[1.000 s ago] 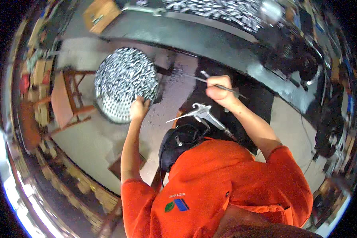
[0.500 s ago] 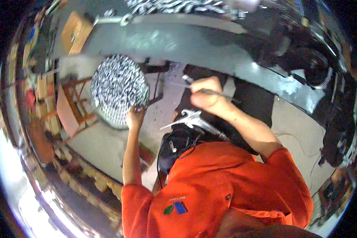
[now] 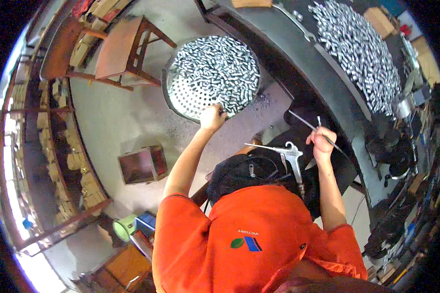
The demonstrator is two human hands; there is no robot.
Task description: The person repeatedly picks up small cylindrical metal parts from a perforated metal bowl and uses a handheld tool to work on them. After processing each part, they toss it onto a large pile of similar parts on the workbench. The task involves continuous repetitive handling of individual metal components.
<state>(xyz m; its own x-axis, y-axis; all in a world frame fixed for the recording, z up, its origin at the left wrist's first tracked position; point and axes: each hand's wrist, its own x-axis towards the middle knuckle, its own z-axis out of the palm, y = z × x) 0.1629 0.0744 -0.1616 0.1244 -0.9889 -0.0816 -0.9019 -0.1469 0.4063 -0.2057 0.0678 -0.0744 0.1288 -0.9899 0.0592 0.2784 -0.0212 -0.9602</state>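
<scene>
My left hand (image 3: 212,118) is closed at the near rim of a round perforated metal basket (image 3: 188,100). Many short, shiny metal cylinders (image 3: 230,66) are heaped in the basket, leaving holes bare on its left. What the left fingers pinch is too small to make out. My right hand (image 3: 322,141) is raised beside the bench edge, closed round a long thin metal rod (image 3: 303,118) that sticks out on both sides of the fist. A small pale piece (image 3: 319,120) stands up above those fingers. Across my lap lies a silver air blow gun (image 3: 291,154), apart from both hands.
A dark bench (image 3: 337,93) curves along the right, carrying a large pile of metal cylinders (image 3: 357,53) and a wrench (image 3: 298,23). A wooden stool (image 3: 120,49) stands left of the basket. An open box (image 3: 142,165) is on the floor, near shelving (image 3: 58,161).
My view has swung, so the basket appears farther right. The left hand stays at the basket's near rim. My right hand still holds the rod, now held farther right near the bench.
</scene>
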